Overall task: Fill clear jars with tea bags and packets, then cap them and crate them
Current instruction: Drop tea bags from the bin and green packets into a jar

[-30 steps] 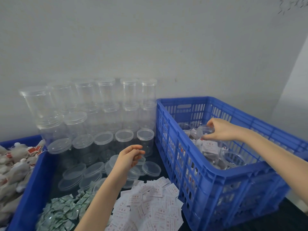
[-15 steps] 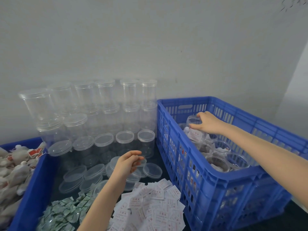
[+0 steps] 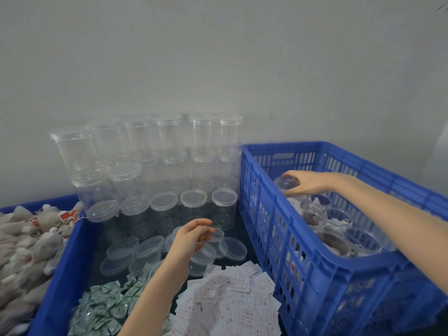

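The right hand (image 3: 306, 183) is gripping a jar (image 3: 288, 187) inside the crate (image 3: 315, 263); the left hand (image 3: 194, 235), loosely curled, is hovering over lids (image 3: 232, 247), holding nothing.

Dark table (image 3: 242, 235) w/ crates (image 3: 315, 275), jars (image 3: 194, 166), packets (image 3: 232, 299)

Two hands: the right hand (image 3: 306, 184) grips one filled jar (image 3: 288, 187) – about six more jars beside and below that grip. Two blue crates (image 3: 322, 260). Near the left hand (image 3: 191, 236), roughly ten loose lids (image 3: 233, 247) – packets uncountable.

Dim, flat light; soft, wide-angle warp
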